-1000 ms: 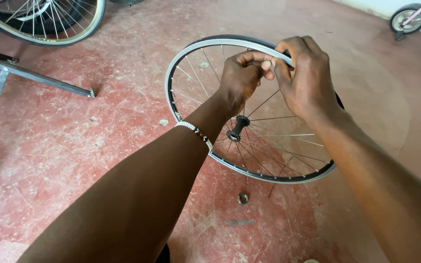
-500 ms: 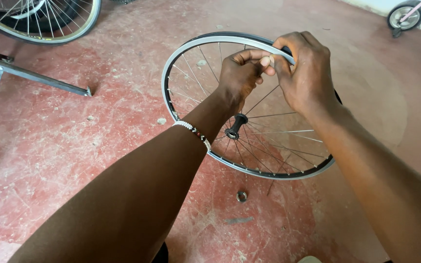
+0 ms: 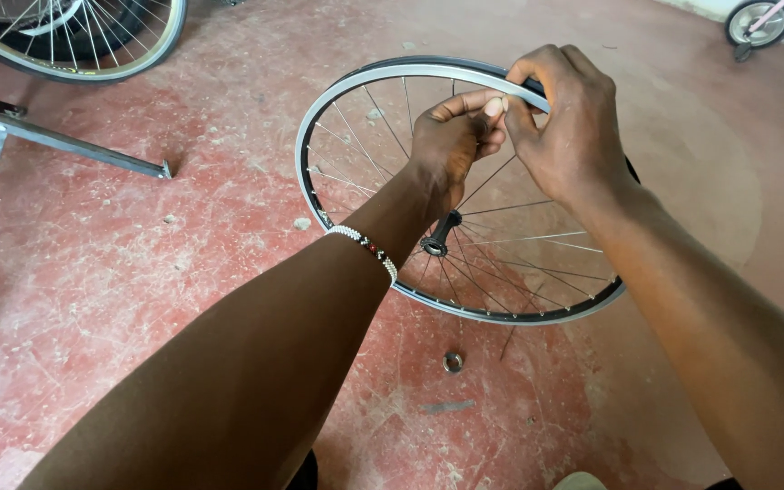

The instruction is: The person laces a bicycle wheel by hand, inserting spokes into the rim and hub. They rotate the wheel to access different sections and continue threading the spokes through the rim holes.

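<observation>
A spoked bicycle wheel rim (image 3: 356, 91) stands tilted on the red floor, its black hub (image 3: 437, 238) in the middle. My right hand (image 3: 573, 127) grips the rim at its top edge. My left hand (image 3: 454, 136) sits just inside the rim beside it, fingertips pinched on a thin spoke end (image 3: 498, 98) at the rim. A beaded bracelet (image 3: 367, 247) circles my left wrist. Both forearms cover parts of the spokes.
A small metal nut (image 3: 453, 362) lies on the floor below the wheel. Another bicycle wheel (image 3: 93, 45) stands at the top left above a grey metal frame bar (image 3: 65, 145). A small wheel (image 3: 759, 20) shows at the top right.
Both hands stay at the top of the rim; the view has shifted slightly and the fingers have adjusted a little on the spoke end.
</observation>
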